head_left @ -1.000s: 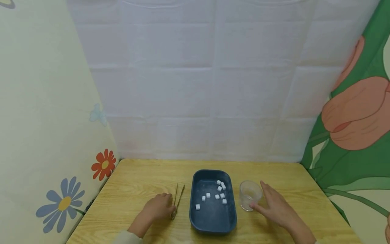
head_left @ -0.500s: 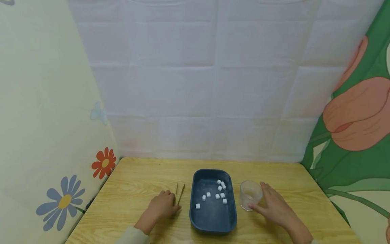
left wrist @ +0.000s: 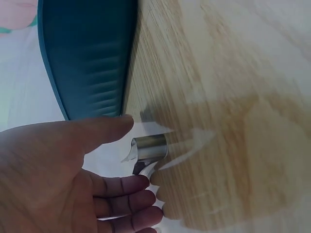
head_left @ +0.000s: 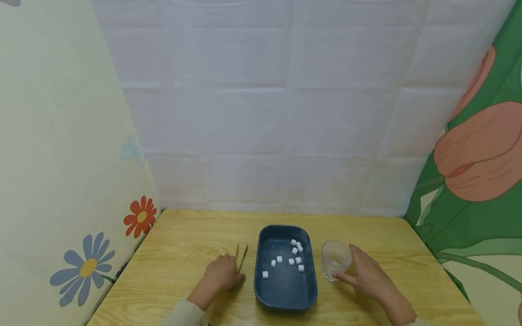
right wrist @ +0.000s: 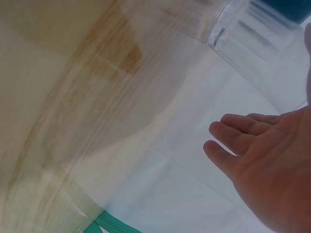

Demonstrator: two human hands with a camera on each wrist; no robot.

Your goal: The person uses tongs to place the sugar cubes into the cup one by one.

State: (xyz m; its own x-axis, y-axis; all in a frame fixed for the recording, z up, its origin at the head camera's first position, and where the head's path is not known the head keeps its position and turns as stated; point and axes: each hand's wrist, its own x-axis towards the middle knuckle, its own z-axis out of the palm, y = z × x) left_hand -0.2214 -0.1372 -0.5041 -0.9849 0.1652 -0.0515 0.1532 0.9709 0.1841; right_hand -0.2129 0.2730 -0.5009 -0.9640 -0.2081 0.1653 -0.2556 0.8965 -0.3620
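Metal tongs (head_left: 244,256) lie on the table left of the dark blue tray, their two arms pointing away. My left hand (head_left: 222,272) is around their near end, partly hiding it. In the left wrist view, the tongs' bent metal end (left wrist: 150,147) sits between thumb and fingers, which stand apart and do not close on it. My right hand (head_left: 370,277) is beside a clear glass (head_left: 336,260), thumb in front and fingers stretched along its right side. The right wrist view shows those fingers extended, with the glass (right wrist: 252,41) apart from the palm.
A dark blue tray (head_left: 285,292) stands between the hands, with several small white cubes (head_left: 291,261) scattered in it. The wooden table (head_left: 195,231) meets a white cloth backdrop (head_left: 244,117). Flower-patterned panels stand at left and right.
My left hand has shifted slightly right, over the near end of the tongs, covering more of it. The right hand, glass and tray look almost unchanged.
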